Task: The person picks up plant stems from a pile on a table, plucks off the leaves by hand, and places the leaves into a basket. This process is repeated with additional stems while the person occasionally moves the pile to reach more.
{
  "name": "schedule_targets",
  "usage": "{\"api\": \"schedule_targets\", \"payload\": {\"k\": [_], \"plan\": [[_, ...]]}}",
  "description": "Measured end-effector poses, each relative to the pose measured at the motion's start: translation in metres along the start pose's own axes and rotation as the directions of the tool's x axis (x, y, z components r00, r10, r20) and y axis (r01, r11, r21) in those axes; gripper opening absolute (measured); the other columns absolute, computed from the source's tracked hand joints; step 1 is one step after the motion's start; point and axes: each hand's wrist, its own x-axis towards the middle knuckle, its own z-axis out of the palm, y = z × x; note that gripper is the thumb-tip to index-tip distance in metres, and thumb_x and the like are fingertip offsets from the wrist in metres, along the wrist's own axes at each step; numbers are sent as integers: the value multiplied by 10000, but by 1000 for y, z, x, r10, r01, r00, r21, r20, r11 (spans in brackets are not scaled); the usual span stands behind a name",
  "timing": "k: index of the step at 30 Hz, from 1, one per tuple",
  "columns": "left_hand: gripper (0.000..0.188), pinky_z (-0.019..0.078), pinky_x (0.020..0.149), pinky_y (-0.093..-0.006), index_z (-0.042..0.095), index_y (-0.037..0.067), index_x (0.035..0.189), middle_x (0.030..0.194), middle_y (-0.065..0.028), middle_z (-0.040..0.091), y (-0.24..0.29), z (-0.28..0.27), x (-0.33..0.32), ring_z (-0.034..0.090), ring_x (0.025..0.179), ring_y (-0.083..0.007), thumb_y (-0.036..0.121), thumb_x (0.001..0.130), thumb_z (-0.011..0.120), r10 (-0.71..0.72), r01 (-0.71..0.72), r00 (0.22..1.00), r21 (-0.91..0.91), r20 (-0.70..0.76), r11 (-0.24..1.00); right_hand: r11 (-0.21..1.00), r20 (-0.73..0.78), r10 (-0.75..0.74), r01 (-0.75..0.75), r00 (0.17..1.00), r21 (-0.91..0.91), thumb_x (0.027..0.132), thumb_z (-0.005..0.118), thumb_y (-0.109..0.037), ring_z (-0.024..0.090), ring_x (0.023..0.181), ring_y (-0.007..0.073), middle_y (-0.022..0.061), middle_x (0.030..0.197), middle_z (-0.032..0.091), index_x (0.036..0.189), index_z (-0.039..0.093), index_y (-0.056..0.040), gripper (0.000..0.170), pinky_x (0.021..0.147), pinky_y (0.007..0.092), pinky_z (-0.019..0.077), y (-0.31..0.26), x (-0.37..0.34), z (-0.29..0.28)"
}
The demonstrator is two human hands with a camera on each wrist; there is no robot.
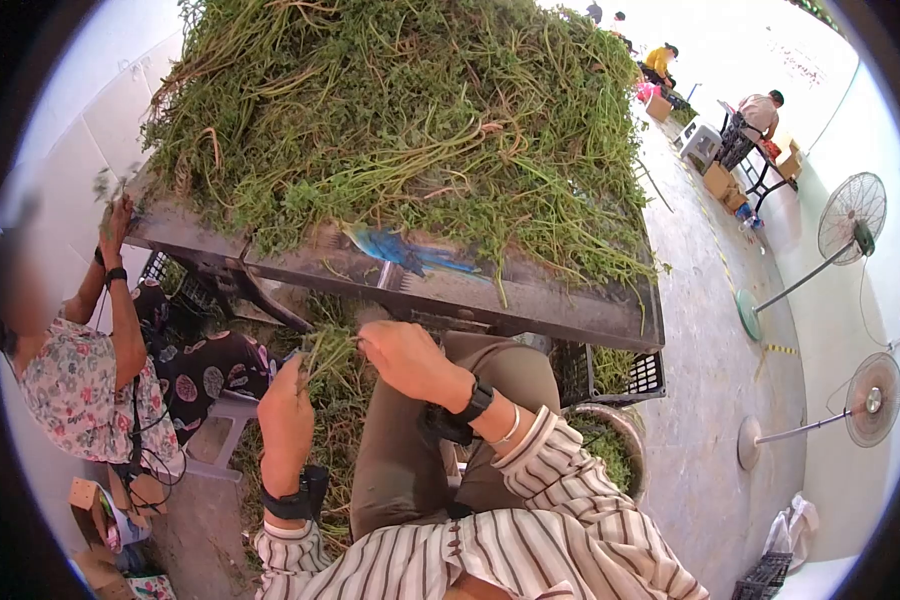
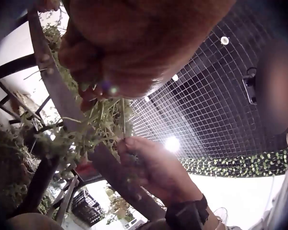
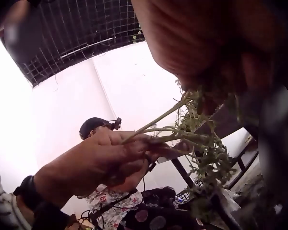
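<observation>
Below the table's front edge, over the lap, my left hand (image 1: 286, 412) grips a bunch of leafy green stems (image 1: 330, 352). My right hand (image 1: 415, 362) is just to the right, fingers at the bunch's other side. From the left wrist, a thin stem (image 2: 124, 115) runs from the bunch to the thumb and fingertips of the right hand (image 2: 156, 165), which pinch it. In the right wrist view the left hand (image 3: 105, 155) has its fingers curled round the stems (image 3: 158, 124), and leafy sprigs (image 3: 213, 163) hang beside them. The right fingers are partly in shadow there.
A large heap of greens (image 1: 400, 130) covers the dark table (image 1: 570, 325). Black crates (image 1: 645, 375) and a round tub (image 1: 625, 425) stand below right. Another person (image 1: 85, 375) sits at left, holding a sprig. Loose greens lie on the floor. Two fans (image 1: 850, 400) stand at right.
</observation>
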Motion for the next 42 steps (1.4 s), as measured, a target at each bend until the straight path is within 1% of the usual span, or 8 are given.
{"api": "schedule_targets", "payload": {"k": [5,18,21,24,26,27,32,42], "plan": [[317,467,747,-338,503,-62,1094,956,-200,617,-8,9,-5,614,867,-320,-74,791,413,-81,83,997,-110,20,991,994,-163,-67,51,984,-101,819,492,-89,534,655,401,186,722,540,755,466,2,114,578,460,437,-1,3,6],[301,455,752,-389,515,-8,1108,977,-227,586,-17,-24,-17,574,902,-364,-9,816,440,-41,41,999,86,-4,995,962,-129,-109,72,986,-262,810,482,-76,552,634,371,164,717,540,782,448,-24,69,527,444,439,4,2,4],[267,454,738,-350,528,-15,1093,940,-195,607,-54,-45,-28,599,840,-313,23,850,425,-332,336,930,-5,-155,942,914,-342,-94,-55,935,-403,831,483,-94,521,590,376,171,681,531,791,465,-23,83,524,425,446,25,4,-30],[237,426,626,-282,550,-16,1065,794,-98,594,-63,-54,-33,541,681,-181,75,887,422,-283,250,919,-150,-273,957,996,-172,38,-23,984,89,885,461,-145,521,539,273,113,644,538,816,493,-26,141,475,345,442,7,9,-26],[233,324,497,-208,577,2,1038,658,10,492,-43,-47,-26,387,557,-59,125,913,422,-479,415,877,-450,-34,791,647,237,329,-401,914,648,925,422,-198,513,532,141,36,651,540,841,511,-34,204,440,242,423,-7,7,-17],[233,324,497,-208,577,2,1038,658,10,492,-38,-44,-23,387,557,-59,125,913,422,-486,421,873,-443,-39,791,530,291,253,-384,923,756,939,393,-213,517,559,67,-4,687,541,861,517,-47,222,424,189,417,-4,6,-7],[258,194,409,-163,587,22,998,558,76,364,-10,-26,-6,263,459,1,218,936,433,-487,426,858,-756,163,497,292,419,248,-480,873,827,924,411,-186,529,581,95,27,747,546,925,517,-48,174,434,218,455,-7,3,4],[295,192,399,-172,575,9,999,552,73,328,11,-7,3,261,451,-4,255,944,422,-460,428,865,-774,201,467,71,322,262,-351,910,934,881,514,-166,407,523,38,-37,713,488,887,552,-79,96,391,187,300,-2,1,5]]}}
